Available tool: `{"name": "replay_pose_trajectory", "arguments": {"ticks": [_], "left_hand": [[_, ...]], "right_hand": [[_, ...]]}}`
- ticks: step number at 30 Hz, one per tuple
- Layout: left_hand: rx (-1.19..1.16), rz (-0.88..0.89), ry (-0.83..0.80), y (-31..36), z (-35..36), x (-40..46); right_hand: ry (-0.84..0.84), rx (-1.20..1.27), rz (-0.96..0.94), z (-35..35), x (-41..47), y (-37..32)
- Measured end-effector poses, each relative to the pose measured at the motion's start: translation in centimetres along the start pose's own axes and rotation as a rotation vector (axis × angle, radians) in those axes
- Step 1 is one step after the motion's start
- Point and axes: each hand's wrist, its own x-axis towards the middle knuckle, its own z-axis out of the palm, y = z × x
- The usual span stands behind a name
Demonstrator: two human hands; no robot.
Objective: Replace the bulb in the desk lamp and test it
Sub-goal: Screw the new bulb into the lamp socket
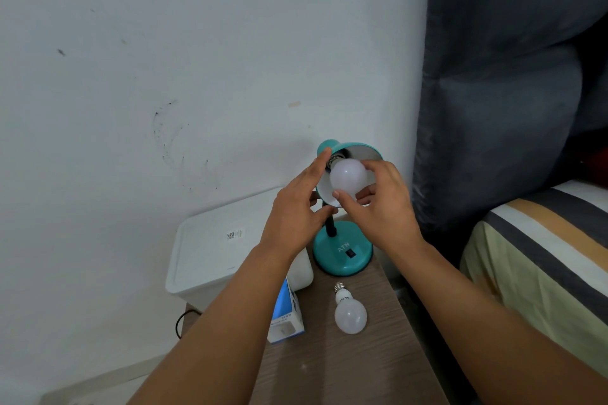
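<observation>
A teal desk lamp stands on a wooden bedside table, its round base (342, 255) carrying a black switch. The shade (357, 148) tilts towards me. My left hand (297, 207) holds the shade's left side and rim. A white bulb (347, 176) sits in the shade's mouth with its screw base at the socket, unlit. My right hand (378, 204) grips this bulb with thumb and fingers. A second white bulb (349, 311) lies loose on the table in front of the lamp.
A blue and white bulb box (286, 316) lies on the table (345, 365) under my left forearm. A white lidded bin (214, 253) stands at the left against the wall. A bed with striped bedding (539, 256) and a dark headboard is on the right.
</observation>
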Motion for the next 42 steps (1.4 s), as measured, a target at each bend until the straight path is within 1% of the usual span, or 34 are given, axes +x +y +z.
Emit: {"name": "replay_pose_trajectory", "arguments": {"ticks": [3,8,13,17,19,21,24,28,34,36,39,40,42], "left_hand": [[-0.008,-0.008,-0.004,-0.01,-0.02,-0.04],[-0.006,-0.004,-0.008,-0.09,0.03,-0.01],[-0.006,0.0,-0.021,-0.07,-0.16,0.08],[-0.006,0.001,-0.012,0.1,-0.23,0.14],[-0.018,-0.003,-0.013,0.08,-0.21,0.04],[-0.01,-0.008,-0.015,0.02,-0.19,0.02],[-0.003,-0.004,-0.014,0.06,-0.17,0.13],[-0.019,0.007,-0.002,0.04,-0.17,0.09],[-0.007,0.004,-0.002,0.07,-0.17,0.14],[0.001,0.005,-0.01,0.07,-0.17,0.14],[-0.003,0.001,-0.017,0.07,-0.14,0.12],[-0.011,-0.001,-0.015,0.08,-0.14,0.11],[-0.015,0.0,-0.007,0.11,-0.14,0.09]], "right_hand": [[0.007,-0.01,0.032,-0.1,0.14,-0.22],[-0.039,-0.03,-0.099,-0.38,-0.1,0.01],[-0.091,-0.04,-0.119,-0.41,0.08,-0.02],[-0.041,-0.102,-0.086,-0.6,0.3,-0.25],[-0.02,-0.111,-0.04,-0.66,0.39,-0.3],[-0.013,-0.099,-0.041,-0.68,0.44,-0.3],[-0.06,-0.08,-0.116,-0.72,0.36,-0.18],[-0.109,-0.08,-0.14,-0.7,0.0,0.08],[-0.011,-0.089,-0.046,-0.48,0.15,-0.37],[-0.009,-0.066,-0.05,-0.39,0.11,-0.41],[-0.024,-0.08,-0.117,-0.36,-0.02,-0.32],[-0.023,-0.097,-0.114,-0.4,-0.02,-0.35],[-0.01,-0.095,-0.051,-0.55,0.17,-0.46]]}}
